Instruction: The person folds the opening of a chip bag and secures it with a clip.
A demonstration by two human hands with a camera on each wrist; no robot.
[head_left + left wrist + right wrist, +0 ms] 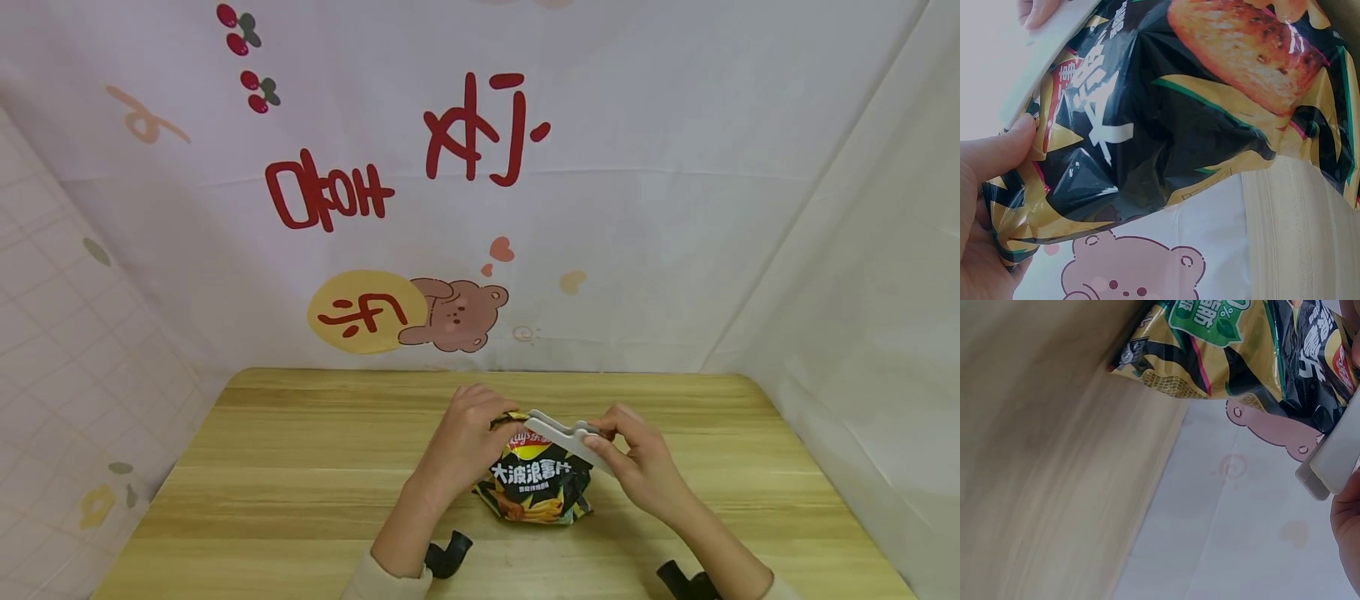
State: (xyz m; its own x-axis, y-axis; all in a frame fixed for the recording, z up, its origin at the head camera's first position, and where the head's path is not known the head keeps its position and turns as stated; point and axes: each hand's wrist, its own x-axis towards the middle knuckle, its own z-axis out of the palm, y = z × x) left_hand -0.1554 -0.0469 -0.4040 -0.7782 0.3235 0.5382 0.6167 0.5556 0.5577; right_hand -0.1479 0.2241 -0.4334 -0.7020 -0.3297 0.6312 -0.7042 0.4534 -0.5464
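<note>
A black and gold potato chip bag point(532, 483) stands on the wooden table, its top edge folded over. My left hand point(468, 437) pinches the bag's upper left corner, thumb in front and fingers behind. With thumb and fingers my right hand point(637, 462) grips a white bag clip point(558, 435) at its middle tabs. The clip slants across the top of the bag, its far end close to my left fingertips. In the right wrist view the clip point(1338, 450) shows two long bars lying at the bag's edge point(1329, 419).
The wooden table point(300, 467) reaches back to a white cloth backdrop point(637, 208) printed with a bear. Cloth walls stand at both sides. Black curved wrist mounts point(448, 554) sit under both forearms.
</note>
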